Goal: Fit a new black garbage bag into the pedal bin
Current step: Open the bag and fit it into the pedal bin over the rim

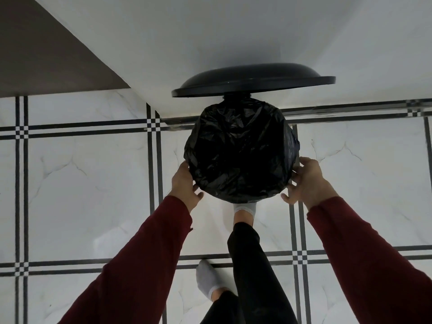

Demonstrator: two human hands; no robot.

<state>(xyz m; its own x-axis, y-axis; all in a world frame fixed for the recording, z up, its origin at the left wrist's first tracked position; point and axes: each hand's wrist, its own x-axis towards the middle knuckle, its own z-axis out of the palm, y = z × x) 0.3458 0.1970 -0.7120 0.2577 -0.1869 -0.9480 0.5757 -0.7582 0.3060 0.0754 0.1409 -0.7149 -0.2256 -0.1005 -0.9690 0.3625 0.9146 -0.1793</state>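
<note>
Seen from above, a round pedal bin stands against the white wall with its black lid (252,78) raised upright. A crinkled black garbage bag (240,150) lines the opening and is folded over the rim all round, hiding the bin's body. My left hand (185,183) grips the bag's lower left edge, fingers curled under the fold. At the lower right edge my right hand (306,181) holds the bag against the bin's side, where a sliver of metal shows. My right foot (245,210) in a grey sock reaches under the bin's front; the pedal is hidden.
The floor (93,183) is white marble-look tile with black line borders. A white wall (210,31) rises right behind the bin, and a brown surface (42,54) fills the upper left corner. My other socked foot (208,279) stands further back on the floor.
</note>
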